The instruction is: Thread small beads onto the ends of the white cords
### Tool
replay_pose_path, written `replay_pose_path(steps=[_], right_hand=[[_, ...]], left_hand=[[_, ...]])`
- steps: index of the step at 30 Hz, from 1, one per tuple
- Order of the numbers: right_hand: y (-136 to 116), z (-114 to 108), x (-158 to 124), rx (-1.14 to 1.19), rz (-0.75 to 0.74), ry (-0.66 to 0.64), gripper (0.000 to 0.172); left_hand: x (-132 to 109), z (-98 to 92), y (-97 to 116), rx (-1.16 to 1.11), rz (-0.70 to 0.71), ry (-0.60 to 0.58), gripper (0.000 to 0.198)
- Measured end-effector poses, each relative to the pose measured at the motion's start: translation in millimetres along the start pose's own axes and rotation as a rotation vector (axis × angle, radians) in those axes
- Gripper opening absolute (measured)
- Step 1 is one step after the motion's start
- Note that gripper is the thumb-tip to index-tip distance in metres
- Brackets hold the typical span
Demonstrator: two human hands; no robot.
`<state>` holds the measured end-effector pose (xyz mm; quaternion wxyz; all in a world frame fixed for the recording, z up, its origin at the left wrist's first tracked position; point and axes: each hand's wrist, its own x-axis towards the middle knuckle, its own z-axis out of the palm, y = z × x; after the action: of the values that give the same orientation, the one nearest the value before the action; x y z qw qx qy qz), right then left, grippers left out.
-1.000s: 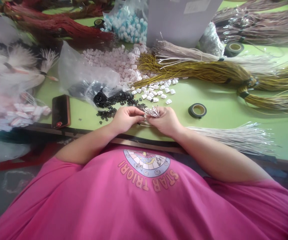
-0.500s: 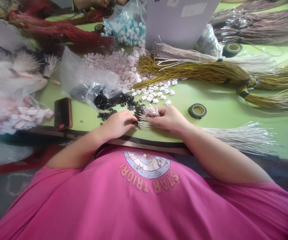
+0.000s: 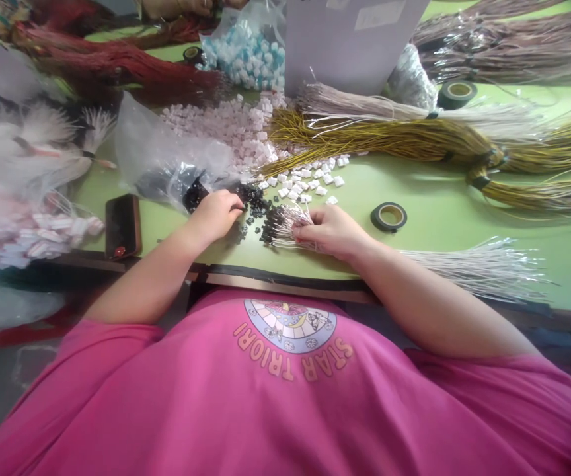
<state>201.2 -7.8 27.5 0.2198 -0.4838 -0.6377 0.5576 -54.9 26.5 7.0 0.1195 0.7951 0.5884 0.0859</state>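
Observation:
My right hand (image 3: 332,229) is closed round a small bunch of white wires (image 3: 285,225) with black ends, resting on the green table (image 3: 429,198). My left hand (image 3: 215,213) lies on a pile of small black connectors (image 3: 253,198), its fingers curled and pinched at the pieces; what it holds, if anything, is too small to see. Small white connectors (image 3: 310,180) lie scattered just beyond both hands.
A phone (image 3: 123,226) lies near the table edge at left. A tape roll (image 3: 388,215) sits right of my hand, loose white wires (image 3: 478,268) behind my right forearm. Yellow wire bundles (image 3: 414,142), pink connectors (image 3: 230,125), plastic bags (image 3: 166,152) and a white box (image 3: 349,39) fill the back.
My left hand has left the wire bunch and moved left and forward onto the black connectors. My right hand keeps hold of the bunch, which has shifted slightly left.

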Motion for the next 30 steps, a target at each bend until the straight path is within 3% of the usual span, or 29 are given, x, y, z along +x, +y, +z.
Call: replay_pose_path(steps=[6,12,16,22,30], right_hand=[[3,2,1,-0.037,-0.007,-0.014,0.016],[0,-1,0,-0.103,-0.044,-0.06,0.019],[-2,-2,0,-0.099,-0.051,-0.107,0.021],[-2,-2,-1,-0.074,-0.036,-0.117,0.022],[1,0,0,-0.09,-0.028,-0.116,0.024]], left_hand=[[-26,-18.3,39,-0.386,0.013,0.089,0.019],[-34,2.4,74,-0.691,0.056,0.119,0.014],[-31,15.3,76,-0.716,0.064,0.18,0.015],[-31,19.8,78,-0.669,0.126,0.271,0.015],[-36,24.9,73,-0.388,0.44,0.466,0.011]])
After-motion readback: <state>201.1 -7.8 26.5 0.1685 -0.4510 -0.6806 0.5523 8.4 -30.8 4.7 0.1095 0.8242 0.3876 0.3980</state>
